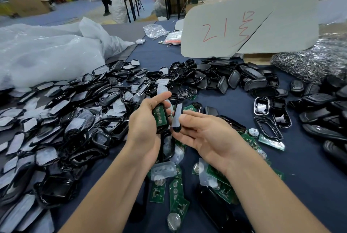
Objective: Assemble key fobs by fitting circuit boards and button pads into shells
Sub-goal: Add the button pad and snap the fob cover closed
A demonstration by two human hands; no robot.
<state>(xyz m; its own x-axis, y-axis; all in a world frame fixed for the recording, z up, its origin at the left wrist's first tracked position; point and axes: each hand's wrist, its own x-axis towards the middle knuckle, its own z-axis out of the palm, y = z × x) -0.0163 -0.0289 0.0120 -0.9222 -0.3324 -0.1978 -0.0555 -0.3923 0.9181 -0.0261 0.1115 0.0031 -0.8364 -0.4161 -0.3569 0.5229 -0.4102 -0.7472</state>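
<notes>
My left hand [145,125] grips a black fob shell with a green circuit board [160,117] seated inside it, its round button contacts facing up. My right hand [204,137] pinches a second black shell half [177,118] edge-on, right beside the first and almost touching it. Loose green circuit boards [176,193] and translucent button pads [163,171] lie on the blue cloth below my wrists. Heaps of black shells [78,120] lie to the left, and more [234,79] at the back.
Crumpled clear plastic bags [47,54] fill the far left. A grey board with red writing [244,24] stands behind the shells. A sack of metal key rings [309,64] sits at the right. Black shell backs [319,114] line the right edge. Folding tables and people stand far behind.
</notes>
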